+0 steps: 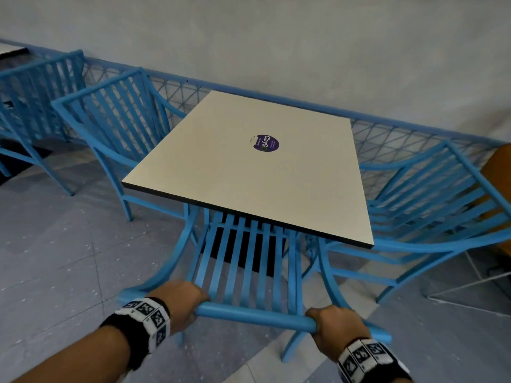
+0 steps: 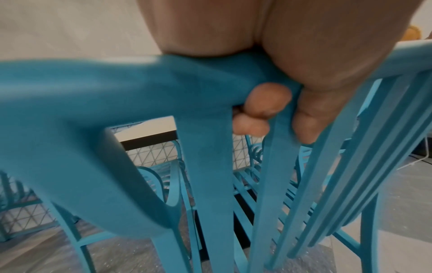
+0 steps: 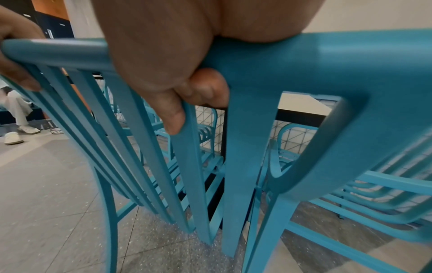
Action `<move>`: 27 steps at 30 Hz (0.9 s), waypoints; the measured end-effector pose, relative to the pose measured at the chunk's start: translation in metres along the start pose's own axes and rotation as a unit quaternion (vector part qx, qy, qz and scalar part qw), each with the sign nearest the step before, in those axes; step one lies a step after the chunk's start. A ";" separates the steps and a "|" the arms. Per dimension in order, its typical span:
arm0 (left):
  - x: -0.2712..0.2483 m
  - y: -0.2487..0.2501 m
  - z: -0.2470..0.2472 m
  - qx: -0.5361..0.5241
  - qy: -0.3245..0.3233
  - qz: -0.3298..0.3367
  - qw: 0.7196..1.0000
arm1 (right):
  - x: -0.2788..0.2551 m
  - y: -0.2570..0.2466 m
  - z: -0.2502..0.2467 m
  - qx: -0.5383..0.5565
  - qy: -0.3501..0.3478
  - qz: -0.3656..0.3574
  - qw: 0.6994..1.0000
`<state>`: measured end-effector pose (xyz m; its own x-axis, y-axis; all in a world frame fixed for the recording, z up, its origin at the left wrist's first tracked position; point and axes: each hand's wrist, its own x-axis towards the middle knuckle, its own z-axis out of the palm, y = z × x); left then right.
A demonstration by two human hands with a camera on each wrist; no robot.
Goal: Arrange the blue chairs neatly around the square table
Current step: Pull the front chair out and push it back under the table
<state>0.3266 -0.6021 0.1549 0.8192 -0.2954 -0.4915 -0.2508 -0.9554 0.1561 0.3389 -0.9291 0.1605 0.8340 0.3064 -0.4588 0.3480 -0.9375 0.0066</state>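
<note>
A square white table (image 1: 249,172) with a purple round sticker (image 1: 265,143) stands by a blue mesh fence. The near blue slatted chair (image 1: 249,272) is pushed partly under the table's front edge. My left hand (image 1: 182,299) grips the left end of its top rail (image 1: 254,316), and my right hand (image 1: 334,324) grips the right end. In the wrist views my left fingers (image 2: 264,103) and right fingers (image 3: 203,86) curl under the rail. A second blue chair (image 1: 119,120) stands at the table's left side, and a third (image 1: 431,205) at its right.
Another blue chair (image 1: 36,106) stands further left by the fence (image 1: 401,139). An orange panel (image 1: 497,172) and a thin white wire frame (image 1: 470,286) lie at the right. A seated person's legs (image 3: 16,110) show far off. The floor is grey speckled tile.
</note>
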 end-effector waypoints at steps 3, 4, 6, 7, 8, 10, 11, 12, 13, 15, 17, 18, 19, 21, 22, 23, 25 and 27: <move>0.006 -0.013 -0.012 0.016 0.017 0.001 1.000 | 0.007 -0.005 -0.011 0.002 0.019 -0.006 1.000; 0.006 -0.018 -0.014 0.020 0.019 -0.002 1.000 | 0.009 -0.008 -0.014 0.000 0.024 -0.008 1.000; 0.006 -0.027 -0.017 0.016 0.021 -0.010 1.000 | 0.015 -0.014 -0.020 -0.009 0.033 -0.010 0.999; 0.005 -0.031 -0.016 0.010 0.017 -0.015 1.000 | 0.017 -0.019 -0.021 -0.014 0.032 -0.011 0.999; 0.003 -0.035 -0.014 0.000 0.011 -0.020 1.000 | 0.020 -0.023 -0.022 -0.020 0.029 -0.013 0.999; 0.001 -0.043 -0.007 -0.019 0.000 -0.023 1.000 | 0.027 -0.032 -0.022 -0.030 0.024 -0.021 0.999; 0.001 -0.047 -0.004 -0.025 -0.003 -0.026 0.999 | 0.031 -0.036 -0.022 -0.032 0.024 -0.025 0.999; 0.002 -0.050 -0.003 -0.027 -0.005 -0.028 0.999 | 0.035 -0.038 -0.022 -0.032 0.023 -0.026 0.999; 0.004 -0.052 -0.002 -0.025 -0.005 -0.031 0.999 | 0.038 -0.040 -0.022 -0.032 0.022 -0.021 0.999; 0.009 -0.055 -0.002 -0.016 -0.006 -0.030 0.999 | 0.045 -0.042 -0.021 -0.030 0.023 -0.005 0.999; 0.014 -0.057 -0.003 0.001 -0.009 -0.025 1.000 | 0.049 -0.044 -0.019 -0.027 0.021 0.008 0.999; 0.016 -0.058 -0.005 0.006 -0.006 -0.024 1.000 | 0.053 -0.044 -0.020 -0.027 0.025 0.010 0.999; 0.016 -0.060 -0.007 0.010 -0.007 -0.023 1.000 | 0.055 -0.046 -0.020 -0.028 0.026 0.012 0.999; 0.015 -0.063 -0.009 0.008 -0.016 -0.022 1.000 | 0.056 -0.049 -0.018 -0.033 0.027 0.019 0.999; 0.016 -0.064 -0.009 0.008 -0.019 -0.021 1.000 | 0.055 -0.050 -0.018 -0.034 0.028 0.023 0.999; 0.015 -0.064 -0.010 0.010 -0.019 -0.019 1.000 | 0.053 -0.052 -0.016 -0.032 0.030 0.027 0.999; 0.014 -0.062 -0.008 0.010 -0.017 -0.012 1.000 | 0.051 -0.051 -0.012 -0.024 0.032 0.034 0.999; 0.013 -0.059 -0.004 0.016 -0.019 -0.002 1.000 | 0.048 -0.051 -0.009 -0.015 0.025 0.043 0.999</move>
<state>0.3542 -0.5494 0.1429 0.8000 -0.2918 -0.5243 -0.2651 -0.9558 0.1275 0.3650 -0.8656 0.1462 0.8812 0.2344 -0.4106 0.2871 -0.9553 0.0707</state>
